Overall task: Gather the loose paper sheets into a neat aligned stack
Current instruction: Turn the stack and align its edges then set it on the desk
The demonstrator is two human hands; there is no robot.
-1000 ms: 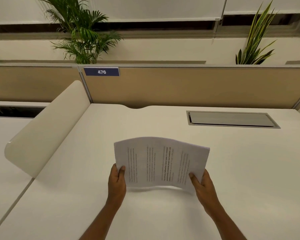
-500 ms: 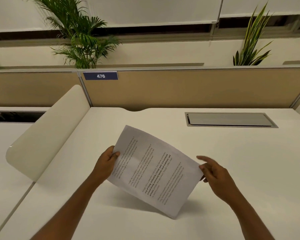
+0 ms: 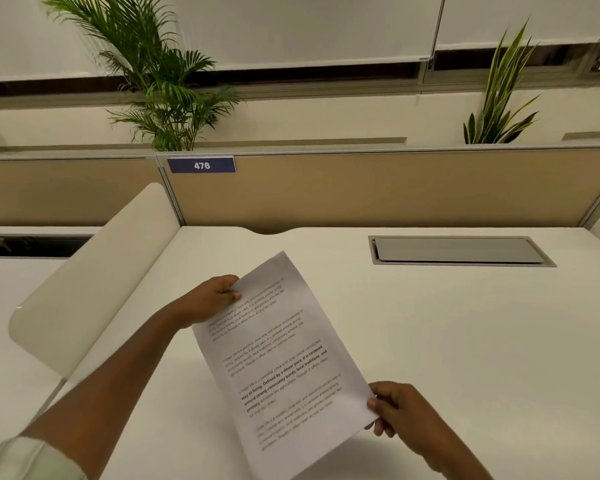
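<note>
**Two hands holding a printed paper stack above a desk**

Two bare hands grip one stack of paper sheets, which is held clear of the white desk and casts a soft shadow on the surface beneath its lower edge. The stack is turned diagonally in the view: its upper corner points away from the person, toward the tan partition, and its lower end runs out near the bottom of the frame. The left hand pinches the upper left edge, thumb on the printed face and fingers curled behind. The right hand clasps the lower right corner, thumb on top and the remaining fingers tucked under the sheets. The top page carries several short paragraphs of text, one partly in bold; the wording is too small to read in full. How many sheets make up the stack cannot be told, though the visible edges appear flush.

A curved cream divider stands to the left of the desk. A closed grey cable hatch is set into the desk at upper right, well apart from the paper. On the partition a blue label reads 476. Behind the partition rise a palm plant at left and a snake plant at right. A pale sleeve cuff shows on the left forearm at bottom left.
</note>
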